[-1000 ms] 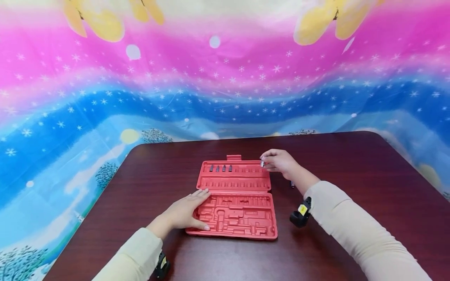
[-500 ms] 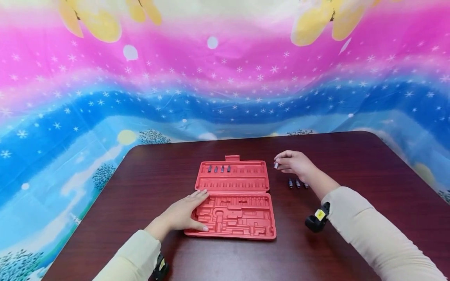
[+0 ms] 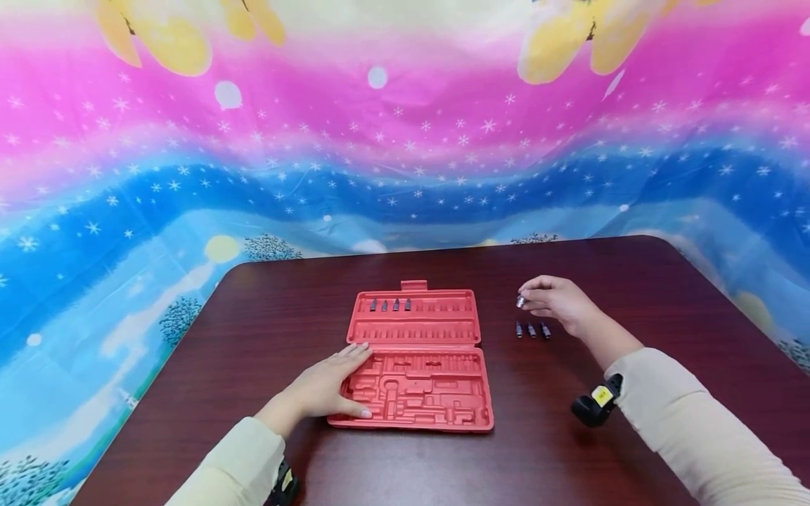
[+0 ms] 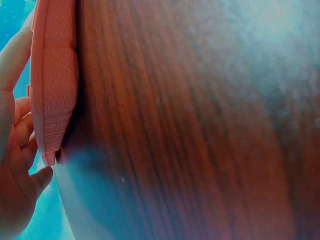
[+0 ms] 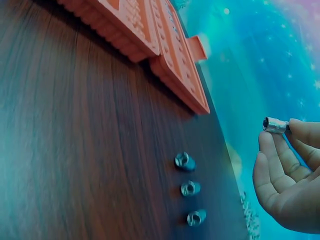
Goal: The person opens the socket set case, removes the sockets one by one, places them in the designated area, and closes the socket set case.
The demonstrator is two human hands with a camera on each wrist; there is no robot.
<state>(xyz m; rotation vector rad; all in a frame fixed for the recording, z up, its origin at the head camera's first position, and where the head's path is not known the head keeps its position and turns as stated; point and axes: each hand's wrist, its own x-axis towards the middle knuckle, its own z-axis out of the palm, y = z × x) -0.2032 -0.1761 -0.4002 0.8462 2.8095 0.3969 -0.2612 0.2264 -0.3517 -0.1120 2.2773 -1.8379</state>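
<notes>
A red plastic socket-set case (image 3: 436,385) lies opened flat on the table, with moulded slots in both halves. My left hand (image 3: 325,383) rests over its left edge, fingers and thumb spread; the left wrist view shows the case's textured side (image 4: 59,95) beside the fingers. Between thumb and fingertips my right hand (image 3: 560,303) pinches a small silver bit socket (image 5: 276,125), held up right of the lid. Three more bit sockets (image 3: 532,330) stand in a row on the table just below that hand.
Several dark bit sockets (image 3: 396,306) sit in the upper row of the case lid, at its left. The dark wood table (image 3: 285,309) reaches back to a patterned cloth backdrop (image 3: 405,140). Each wrist wears a black camera (image 3: 596,404).
My right hand has moved right, away from the lid, carrying the silver bit socket, and the three bit sockets on the table have come into full view. The left hand stays on the case.
</notes>
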